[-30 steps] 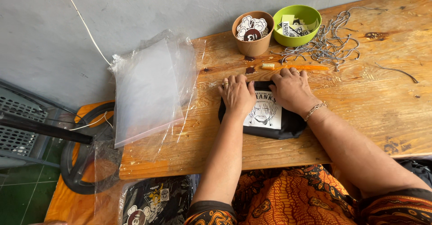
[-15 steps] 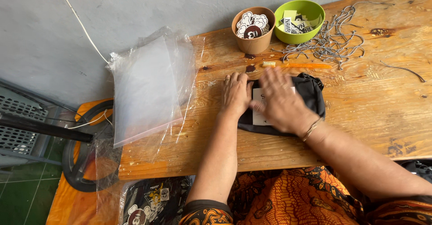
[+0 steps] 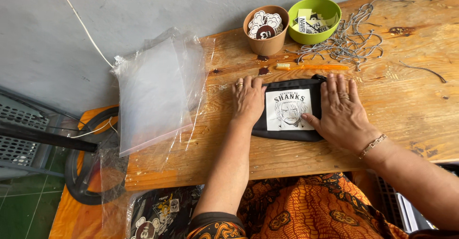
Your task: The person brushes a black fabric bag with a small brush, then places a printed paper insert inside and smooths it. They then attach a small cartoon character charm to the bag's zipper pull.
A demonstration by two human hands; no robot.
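Nearest the camera, an orange patterned garment covers the person's lap, and to the left below the tabletop edge lies a clear bag of black printed items. The wooden tabletop carries everything else.

Just beyond the near edge lies a folded black cloth with a white printed panel, roughly at the tabletop's middle. Both hands rest on it, flat and open, gripping nothing. The left hand presses its left end, fingers pointing away from the person. The right hand covers its right end, fingers spread, thumb touching the edge of the white panel. A bracelet circles the right wrist.

Judging from this, the step in hand is smoothing and flattening the folded cloth so it lies compact. The next move would seem to call for keeping the fold tight while one hand lifts away, since the cloth could spring open if pressure is released unevenly.

To the left, a stack of clear plastic bags lies overhanging the tabletop's left edge, near the cloth but apart from it. Just beyond the cloth lies a slim orange stick-like tool. Farther still, a brown paper cup holds round printed pieces, and just right of it a green bowl holds small printed tags. Right of those, a tangle of thin metal chains spreads across the far tabletop.
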